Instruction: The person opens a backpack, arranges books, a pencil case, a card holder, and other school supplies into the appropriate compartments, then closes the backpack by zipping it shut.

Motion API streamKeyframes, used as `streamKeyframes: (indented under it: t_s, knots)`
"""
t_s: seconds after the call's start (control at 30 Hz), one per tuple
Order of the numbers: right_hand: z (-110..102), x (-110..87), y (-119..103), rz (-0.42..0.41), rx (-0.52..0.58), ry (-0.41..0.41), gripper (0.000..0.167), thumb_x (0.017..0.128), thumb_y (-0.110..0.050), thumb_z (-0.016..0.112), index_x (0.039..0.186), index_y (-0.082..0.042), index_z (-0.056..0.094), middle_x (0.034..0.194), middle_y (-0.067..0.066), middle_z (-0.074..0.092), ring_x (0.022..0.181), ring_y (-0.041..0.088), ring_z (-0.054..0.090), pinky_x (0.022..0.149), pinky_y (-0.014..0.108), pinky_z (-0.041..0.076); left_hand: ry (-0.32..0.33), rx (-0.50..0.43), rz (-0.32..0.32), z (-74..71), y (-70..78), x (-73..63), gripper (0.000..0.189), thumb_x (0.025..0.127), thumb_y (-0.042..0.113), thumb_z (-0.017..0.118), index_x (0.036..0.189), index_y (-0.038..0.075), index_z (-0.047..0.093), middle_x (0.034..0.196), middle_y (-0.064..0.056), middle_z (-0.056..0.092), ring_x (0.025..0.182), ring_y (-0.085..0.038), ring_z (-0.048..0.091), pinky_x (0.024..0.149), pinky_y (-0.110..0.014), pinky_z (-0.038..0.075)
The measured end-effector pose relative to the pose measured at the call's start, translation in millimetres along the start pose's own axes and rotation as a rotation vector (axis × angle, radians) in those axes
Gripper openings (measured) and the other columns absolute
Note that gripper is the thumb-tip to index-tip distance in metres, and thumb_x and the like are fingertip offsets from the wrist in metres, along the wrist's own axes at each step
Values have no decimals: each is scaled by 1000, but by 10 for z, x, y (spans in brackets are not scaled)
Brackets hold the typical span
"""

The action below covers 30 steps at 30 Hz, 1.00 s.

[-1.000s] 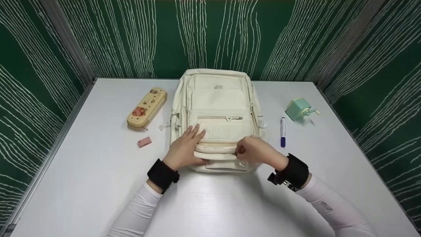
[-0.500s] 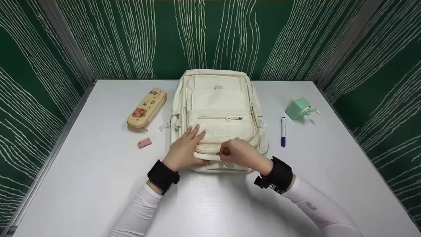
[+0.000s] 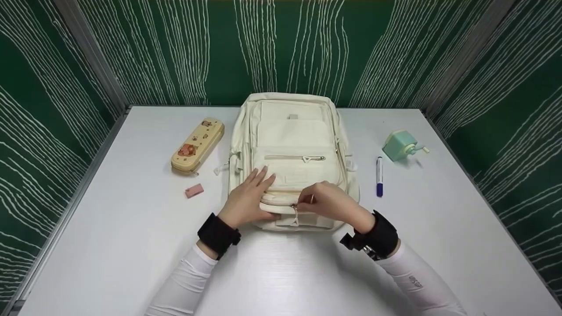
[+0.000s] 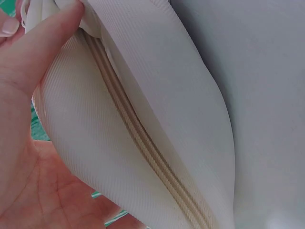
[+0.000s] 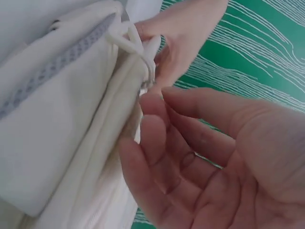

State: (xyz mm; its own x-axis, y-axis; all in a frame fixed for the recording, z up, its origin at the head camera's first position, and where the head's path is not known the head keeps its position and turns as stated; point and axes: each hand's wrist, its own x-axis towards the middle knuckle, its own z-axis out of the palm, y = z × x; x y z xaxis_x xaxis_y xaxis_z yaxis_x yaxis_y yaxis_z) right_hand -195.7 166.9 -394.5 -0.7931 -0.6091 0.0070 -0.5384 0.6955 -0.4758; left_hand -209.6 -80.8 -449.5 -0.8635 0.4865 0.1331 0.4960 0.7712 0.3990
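A cream backpack (image 3: 295,136) lies with its front pockets facing up. My left hand (image 3: 248,197) grips the lower left of its front pocket, with the fingers spread on top and the thumb (image 4: 52,40) below, beside a beige zip (image 4: 143,143). My right hand (image 3: 327,202) is at the pocket's lower edge, its fingertips bent close to a zip slider (image 3: 294,205). The zip pull (image 3: 295,220) hangs free below that slider, outside the fingers. In the right wrist view, the thumb and index fingertip are close together beside the slider, holding nothing visible.
To the left on the white table (image 3: 109,245) are a yellow pencil case (image 3: 197,147) and a pink eraser (image 3: 194,190). A marker (image 3: 380,176) and a green pencil sharpener (image 3: 403,145) with a crank stand to the right. Green walls border the table.
My right hand moved left along the pocket edge with the zip slider, then drew back slightly right, leaving the pull hanging. My left hand has stayed in place on the backpack.
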Motion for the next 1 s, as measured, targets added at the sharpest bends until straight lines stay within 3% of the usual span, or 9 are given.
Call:
streamKeyframes:
  t_s: [0.1,0.27,0.5,0.63,0.77,1.0]
  knots:
    - [-28,-34,61,-24,-51,43,10,89,-19,78,97,-13,78,83,0,75,71,7,63,67,23,52,-6,6,-3,5,2,9,110,69,54,91,157,10,41,168,-17,30,156,-41,29,118,-54,43]
    - [-26,-98,193,-55,-69,106,29,85,-19,83,109,-7,73,94,6,71,85,20,65,76,34,56,-10,9,-1,3,19,15,110,69,55,91,156,10,42,168,-17,30,156,-42,28,118,-55,42]
    - [53,-144,380,-30,-93,186,60,82,-25,86,134,-6,62,133,23,60,120,43,58,100,58,52,-25,11,-1,1,24,26,109,70,54,90,157,10,41,169,-17,28,157,-41,27,119,-55,42]
    - [75,-140,463,-22,-101,155,72,86,-32,82,147,-7,53,159,28,41,144,54,40,117,69,35,-19,7,-11,3,13,24,110,70,55,90,157,11,41,169,-16,28,157,-41,27,118,-56,43]
    - [69,-149,545,19,-95,82,79,88,-42,79,154,-12,46,167,26,26,154,55,22,122,73,19,-11,-3,-20,4,3,8,109,70,55,90,157,11,41,169,-17,29,157,-41,28,117,-56,43]
    - [63,-199,669,46,-30,-14,98,80,-46,85,158,-12,38,170,28,15,156,57,9,120,78,15,-24,-1,-8,-9,-4,6,107,72,54,89,157,11,40,169,-17,30,157,-41,27,119,-54,42]
